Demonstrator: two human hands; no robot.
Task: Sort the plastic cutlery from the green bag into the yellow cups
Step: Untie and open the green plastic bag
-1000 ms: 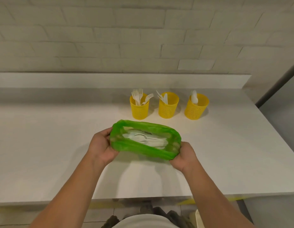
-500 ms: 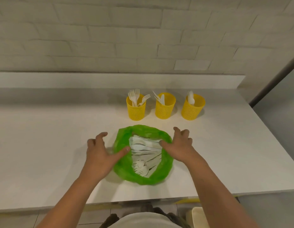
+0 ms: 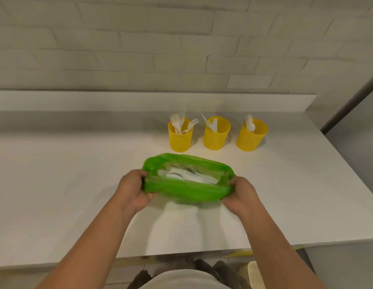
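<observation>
The green bag [image 3: 181, 189] is stretched open between my hands above the white counter. My left hand [image 3: 132, 189] grips its left rim and my right hand [image 3: 240, 195] grips its right rim. White plastic cutlery [image 3: 187, 177] lies inside the bag. Behind it stand three yellow mesh cups in a row: the left cup [image 3: 180, 138] holds several forks, the middle cup [image 3: 215, 135] holds a knife and a fork, the right cup [image 3: 251, 136] holds spoons.
The white counter [image 3: 66, 184] runs to a raised ledge [image 3: 98, 100] under a white brick wall. Its right edge drops off near a grey panel [image 3: 356, 122]. The front edge lies close to my body; a pale bin [image 3: 255, 274] stands below.
Half a second ago the bag lay flat on the counter with my hands spread open over its rim. Now both hands grip the rim again and the bag is pulled wide and raised.
</observation>
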